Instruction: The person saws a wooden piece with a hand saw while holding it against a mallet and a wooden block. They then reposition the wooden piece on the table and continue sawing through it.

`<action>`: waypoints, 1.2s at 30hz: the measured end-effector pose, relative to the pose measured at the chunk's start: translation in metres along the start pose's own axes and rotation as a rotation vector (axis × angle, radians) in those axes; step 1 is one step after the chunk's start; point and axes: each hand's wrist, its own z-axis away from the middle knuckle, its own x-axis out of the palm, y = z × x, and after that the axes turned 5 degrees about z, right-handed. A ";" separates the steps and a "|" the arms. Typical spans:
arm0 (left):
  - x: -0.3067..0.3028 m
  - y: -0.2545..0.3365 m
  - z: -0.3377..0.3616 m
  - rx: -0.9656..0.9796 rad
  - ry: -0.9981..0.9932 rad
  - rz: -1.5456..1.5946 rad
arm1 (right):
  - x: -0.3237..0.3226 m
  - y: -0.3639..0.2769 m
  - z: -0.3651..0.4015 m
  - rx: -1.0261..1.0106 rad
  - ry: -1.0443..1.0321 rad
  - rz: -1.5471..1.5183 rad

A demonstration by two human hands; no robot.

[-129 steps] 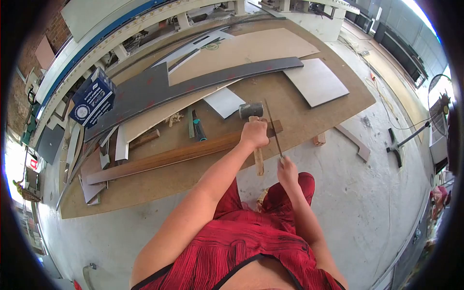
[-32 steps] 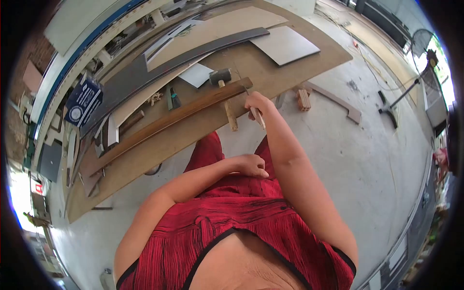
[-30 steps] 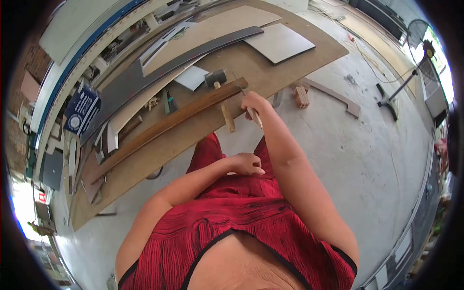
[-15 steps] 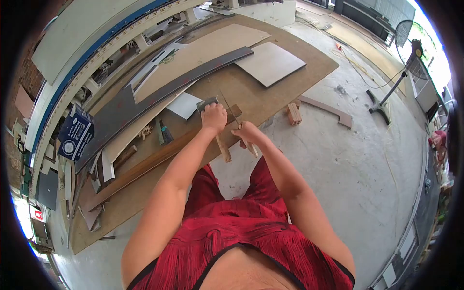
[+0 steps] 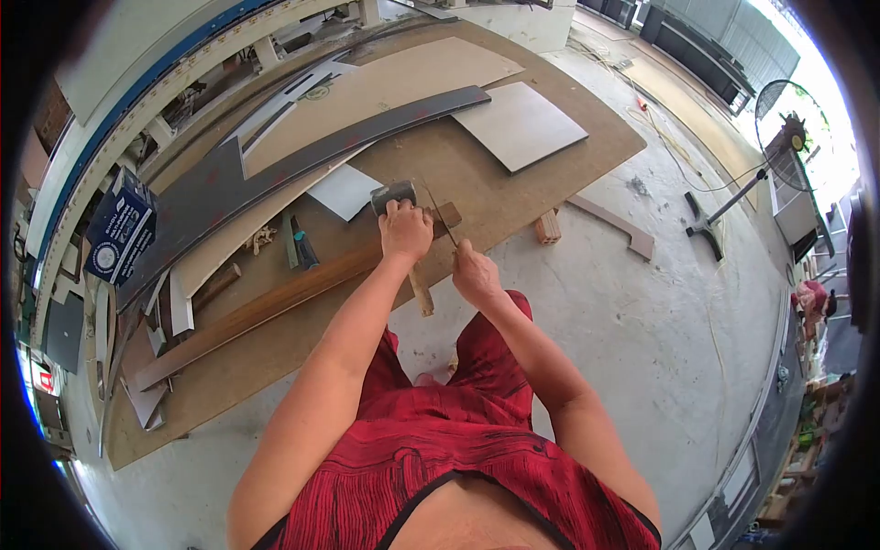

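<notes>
My left hand (image 5: 406, 229) is closed around a hammer (image 5: 392, 194) close to its dark head. The light wooden handle (image 5: 422, 295) sticks out below the hand past the table edge. Under that hand runs a long brown wooden bar (image 5: 275, 298), lying along the near side of the worktable. My right hand (image 5: 476, 273) is closed at the near end of a thin-bladed saw (image 5: 438, 209). Its blade, seen almost edge-on, crosses the bar near the right end (image 5: 448, 215). My fingers hide the saw's grip.
The brown worktable (image 5: 587, 160) carries a pale square panel (image 5: 521, 126), a dark curved board (image 5: 357, 137), a small white panel (image 5: 343, 191), a teal-handled tool (image 5: 305, 252) and a blue box (image 5: 121, 227). On the floor are a brick (image 5: 547, 227) and a standing fan (image 5: 786, 137).
My right hand has moved slightly down, and the light wooden piece hanging below it is out of sight. The left hand stays on the hammer. The view has shifted slightly.
</notes>
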 end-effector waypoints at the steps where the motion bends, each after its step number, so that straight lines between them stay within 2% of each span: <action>1: -0.001 0.001 0.000 -0.007 -0.005 -0.002 | 0.000 -0.002 -0.001 0.009 -0.018 0.013; 7: -0.001 0.001 0.000 -0.019 -0.016 -0.002 | 0.006 -0.004 -0.003 0.035 0.070 -0.012; 10: -0.001 0.002 0.000 -0.024 -0.017 -0.022 | -0.005 0.002 0.016 -0.024 0.096 -0.048; 14: -0.003 0.001 -0.002 -0.032 -0.039 -0.005 | -0.016 0.027 0.076 0.005 -0.022 -0.015; 17: -0.002 0.001 -0.001 -0.034 -0.053 0.008 | -0.017 0.027 0.092 0.049 -0.033 0.012; 25: -0.006 0.001 -0.001 -0.044 -0.055 0.017 | 0.006 -0.009 -0.013 0.026 0.107 -0.017; 28: -0.006 0.000 0.000 -0.046 -0.051 0.039 | 0.007 0.006 0.010 -0.007 0.094 -0.015; 32: -0.007 0.000 -0.002 -0.044 -0.057 0.056 | 0.003 0.036 0.089 0.022 0.019 0.030; 36: -0.005 0.000 0.000 -0.033 -0.074 0.051 | -0.008 0.026 0.084 0.085 -0.021 0.028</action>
